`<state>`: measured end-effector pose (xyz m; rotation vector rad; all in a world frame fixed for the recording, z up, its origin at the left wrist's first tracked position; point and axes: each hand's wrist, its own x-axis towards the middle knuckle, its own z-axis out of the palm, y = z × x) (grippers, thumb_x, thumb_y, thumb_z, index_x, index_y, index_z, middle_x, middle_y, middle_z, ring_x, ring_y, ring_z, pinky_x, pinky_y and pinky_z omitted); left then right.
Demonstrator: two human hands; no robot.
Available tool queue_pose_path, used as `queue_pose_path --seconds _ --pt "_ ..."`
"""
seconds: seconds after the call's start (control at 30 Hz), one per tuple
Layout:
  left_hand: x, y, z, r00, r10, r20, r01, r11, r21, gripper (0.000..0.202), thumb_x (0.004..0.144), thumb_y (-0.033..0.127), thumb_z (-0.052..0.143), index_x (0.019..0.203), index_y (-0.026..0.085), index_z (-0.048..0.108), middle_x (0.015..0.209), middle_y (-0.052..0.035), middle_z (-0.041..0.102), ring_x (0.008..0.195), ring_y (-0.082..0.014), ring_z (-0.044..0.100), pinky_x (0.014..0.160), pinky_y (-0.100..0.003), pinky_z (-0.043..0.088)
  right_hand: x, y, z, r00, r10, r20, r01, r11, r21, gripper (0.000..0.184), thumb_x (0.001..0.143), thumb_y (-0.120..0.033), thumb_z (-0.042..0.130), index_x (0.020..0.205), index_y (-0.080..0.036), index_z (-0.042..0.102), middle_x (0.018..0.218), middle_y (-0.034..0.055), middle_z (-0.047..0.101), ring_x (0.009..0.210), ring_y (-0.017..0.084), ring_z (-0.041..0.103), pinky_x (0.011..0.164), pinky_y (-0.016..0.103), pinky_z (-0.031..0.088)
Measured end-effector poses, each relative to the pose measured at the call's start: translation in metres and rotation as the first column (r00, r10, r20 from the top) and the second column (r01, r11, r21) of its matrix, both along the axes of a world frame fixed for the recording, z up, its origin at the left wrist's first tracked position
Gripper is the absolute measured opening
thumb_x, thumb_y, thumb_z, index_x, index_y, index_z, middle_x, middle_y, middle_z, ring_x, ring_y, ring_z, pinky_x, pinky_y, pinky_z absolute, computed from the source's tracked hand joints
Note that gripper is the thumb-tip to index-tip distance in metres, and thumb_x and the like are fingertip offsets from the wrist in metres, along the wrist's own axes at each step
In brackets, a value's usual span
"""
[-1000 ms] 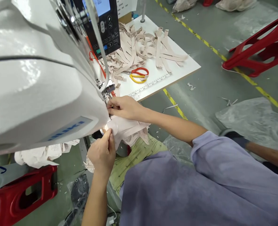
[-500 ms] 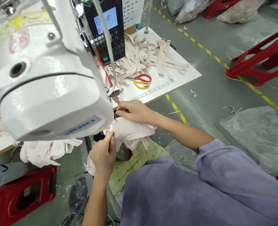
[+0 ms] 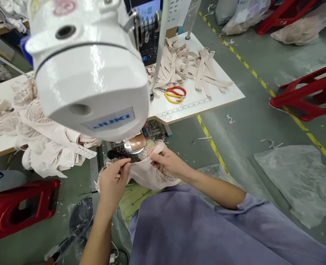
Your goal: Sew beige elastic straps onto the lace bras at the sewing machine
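Observation:
A pale pink garment piece [image 3: 143, 173] with lace hangs between my two hands, just in front of the white sewing machine [image 3: 96, 88]. My left hand [image 3: 114, 178] pinches its edge on the left side. Farther right, my right hand [image 3: 167, 160] grips the same fabric, and a small flap of cloth sticks up past the fingertips. The fabric's edge is drawn fairly straight from one hand to the other. Beyond the cloth, below the machine head, shows the machine's arm end with a copper-coloured plate [image 3: 137, 142]. The needle area is hidden by the machine head.
On the white table [image 3: 220, 99] lie beige fabric strips [image 3: 179, 66], scissors [image 3: 175, 94] with red and yellow handles and a clear ruler [image 3: 183, 107]. Lace pieces [image 3: 35, 110] are heaped at left. Red stools [image 3: 21, 206] and a plastic bag [image 3: 303, 176] stand or lie on the floor.
Both hands have drawn the garment piece away from under the machine head towards my lap. My right hand has come lower, away from the needle area. The view has shifted left.

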<state>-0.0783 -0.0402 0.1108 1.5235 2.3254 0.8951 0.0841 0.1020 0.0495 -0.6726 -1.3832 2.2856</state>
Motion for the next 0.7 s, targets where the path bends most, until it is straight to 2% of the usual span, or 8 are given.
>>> queue_pose_path --seconds 0.07,0.13,0.17,0.27,0.37,0.47,0.6,0.7 --pt "0.007 -0.006 -0.005 0.991 -0.07 -0.114 0.069 0.998 -0.012 0.036 0.091 0.039 0.064 0.119 0.017 0.066 0.104 -0.0093 0.075 0.093 -0.023 0.069 0.08 -0.034 0.053 0.006 -0.014 -0.001 0.993 -0.085 -0.086 0.108 0.944 0.312 0.021 0.088 -0.04 0.071 0.085 -0.019 0.07 0.08 0.0022 0.066 0.075 0.014 0.063 0.068 0.026 0.053" --pt "0.015 -0.008 -0.014 0.952 -0.228 -0.206 0.223 0.974 -0.048 0.052 0.084 0.042 0.072 0.126 0.013 0.06 0.107 -0.0126 0.073 0.103 -0.028 0.066 0.09 -0.041 0.05 0.011 -0.025 -0.001 0.973 -0.062 -0.22 0.182 0.794 0.58 0.007 0.088 -0.028 0.072 0.09 -0.021 0.074 0.086 0.0037 0.071 0.079 0.015 0.067 0.072 0.028 0.056" --pt "0.018 -0.009 -0.019 0.922 -0.308 -0.235 0.302 0.951 -0.063 0.048 0.084 0.039 0.072 0.123 0.013 0.062 0.101 -0.0112 0.073 0.099 -0.0272 0.066 0.089 -0.04 0.049 0.013 -0.029 0.0 0.961 -0.016 -0.276 0.205 0.709 0.674 0.008 0.087 -0.022 0.072 0.095 -0.023 0.075 0.089 0.0039 0.072 0.078 0.014 0.068 0.071 0.026 0.056" --pt "0.02 -0.011 -0.031 0.866 -0.363 -0.343 0.374 0.927 -0.036 0.01 0.091 0.024 0.062 0.094 0.018 0.069 0.069 -0.002 0.066 0.068 -0.0183 0.061 0.07 -0.032 0.044 0.018 -0.037 0.0 0.929 0.098 -0.357 0.263 0.506 0.822 0.021 0.083 -0.014 0.074 0.102 -0.025 0.075 0.091 0.0035 0.074 0.076 0.014 0.07 0.069 0.025 0.058" --pt "0.018 -0.015 -0.035 0.842 -0.266 -0.469 0.318 0.947 0.034 0.015 0.094 0.022 0.058 0.082 0.019 0.068 0.058 0.0004 0.058 0.058 -0.0159 0.053 0.063 -0.032 0.037 0.02 -0.04 -0.001 0.939 0.099 -0.329 0.268 0.389 0.881 0.015 0.085 -0.017 0.073 0.096 -0.027 0.076 0.086 0.0021 0.075 0.074 0.016 0.071 0.072 0.028 0.061" --pt "0.016 -0.017 -0.034 0.831 -0.241 -0.502 0.304 0.952 0.046 0.019 0.095 0.023 0.056 0.081 0.021 0.068 0.056 0.0012 0.056 0.058 -0.0151 0.051 0.063 -0.031 0.036 0.019 -0.044 0.001 0.942 0.087 -0.324 0.277 0.346 0.897 0.013 0.084 -0.019 0.073 0.094 -0.027 0.076 0.085 0.002 0.075 0.07 0.015 0.07 0.068 0.027 0.06" --pt "0.017 -0.018 -0.032 0.851 -0.221 -0.476 0.273 0.961 0.042 0.018 0.095 0.026 0.057 0.082 0.021 0.07 0.055 0.0004 0.056 0.058 -0.0155 0.052 0.063 -0.032 0.034 0.021 -0.046 0.0 0.933 0.096 -0.346 0.289 0.37 0.883 0.028 0.082 -0.016 0.074 0.108 -0.027 0.074 0.092 0.0034 0.074 0.079 0.016 0.071 0.079 0.03 0.061" --pt "0.018 -0.021 -0.025 0.932 -0.227 -0.283 0.227 0.973 -0.035 0.02 0.094 0.026 0.057 0.083 0.021 0.073 0.06 -0.0019 0.062 0.059 -0.0159 0.055 0.061 -0.03 0.036 0.031 -0.032 -0.02 0.962 0.177 -0.208 0.125 0.392 0.912 0.031 0.086 -0.022 0.07 0.117 -0.028 0.07 0.102 0.0051 0.074 0.09 0.019 0.072 0.084 0.031 0.059"
